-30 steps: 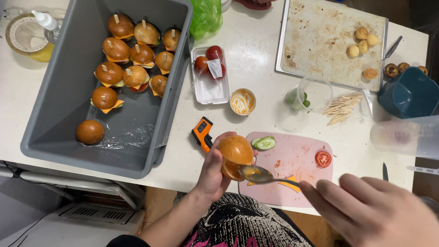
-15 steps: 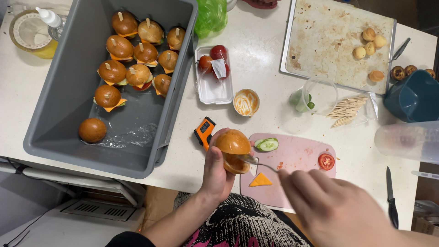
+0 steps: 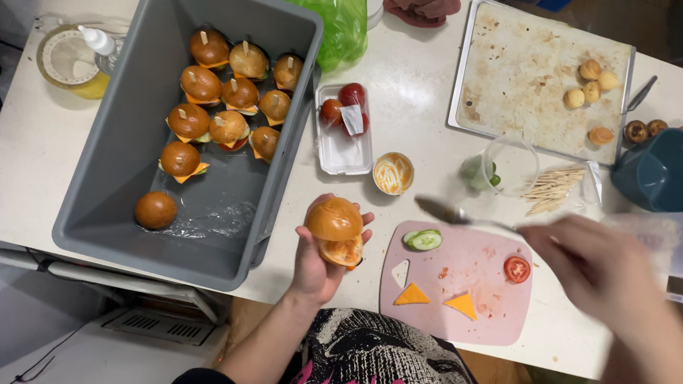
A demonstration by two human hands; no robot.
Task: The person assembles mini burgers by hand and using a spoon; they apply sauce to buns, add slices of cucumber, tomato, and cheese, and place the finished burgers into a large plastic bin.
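The spoon (image 3: 455, 214) has come away from the bun (image 3: 336, 231): a second ago its bowl lay at the open slider in the left hand (image 3: 320, 264), half a second ago it was tucked in at the bun's lower edge, and now the right hand (image 3: 605, 274) has swung it up and out to about 2 o'clock from the bun, well apart from it, over the bare table between the sauce cup (image 3: 393, 173) and the pink board (image 3: 455, 284). The motion blurs both spoon and hand. I judge the saucing stroke is over, with the orange smear showing on the lower half, and the spoon looks headed back toward the cup at 11 o'clock from its tip. The bun sits in the left palm, fingers curled up around its right side and thumb on the left, the glossy top tipped up and back so the sauced face opens toward the person. The right fingers are closed round the spoon handle, though blur hides the exact grip. On the board, cucumber slices (image 3: 424, 240) lie at 3 o'clock from the bun, cheese triangles (image 3: 412, 295) at 5 o'clock, and a tomato slice (image 3: 516, 269) further right. The grey tub (image 3: 99, 178) with finished sliders (image 3: 228, 92) stands at 10 o'clock.
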